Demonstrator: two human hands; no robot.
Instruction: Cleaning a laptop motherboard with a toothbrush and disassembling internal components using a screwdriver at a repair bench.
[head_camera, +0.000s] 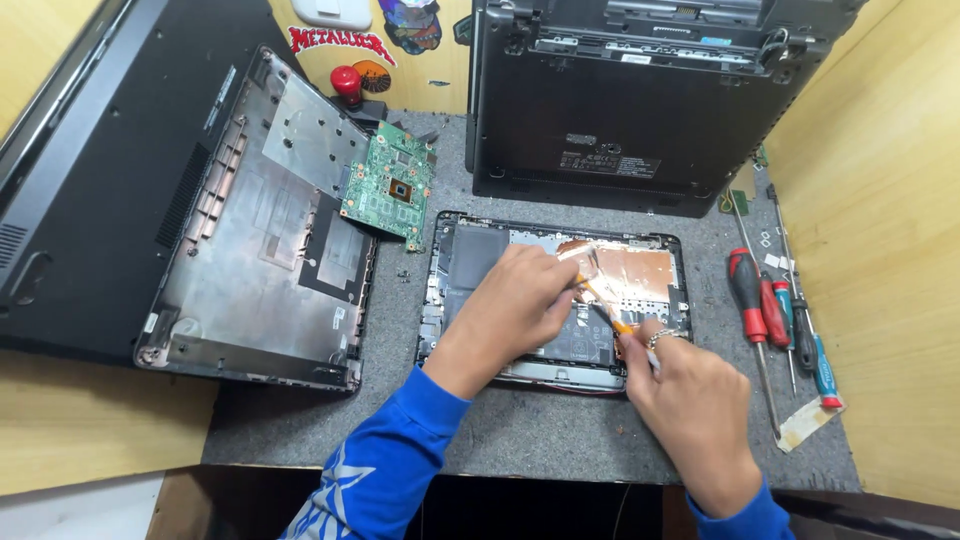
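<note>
Both hands over the opened laptop base (470, 262), which lies flat on the grey mat (560, 435) right under them, its long side running left-right across the person's front.

Right hand (690, 400) closed around a thin tool with an orange shaft (603, 300), pen-style grip; the shaft slants up and to the left from the fist, tip ending at the copper-coloured foil sheet (635, 270) inside the base. Ring on one finger.

Left hand (515, 300) curled, fingertips pinching or pressing at the foil's left edge, just where the tool tip lands (can't tell if it actually holds the foil or only steadies it). So both hands meet at the same spot, left one slightly nearer the foil, coming in from the lower left; right one from the lower right. Wrists low, blue sleeves.

Around them: to the left of the left hand, a detached bottom cover (265, 250) with a green circuit board (390, 185) propped on its near corner. Beyond the hands, another dark laptop (620, 120) upside down. Right of the right hand, a row of screwdrivers (770, 310), red and teal handles, lying roughly front-to-back, well apart from the hand.
</note>
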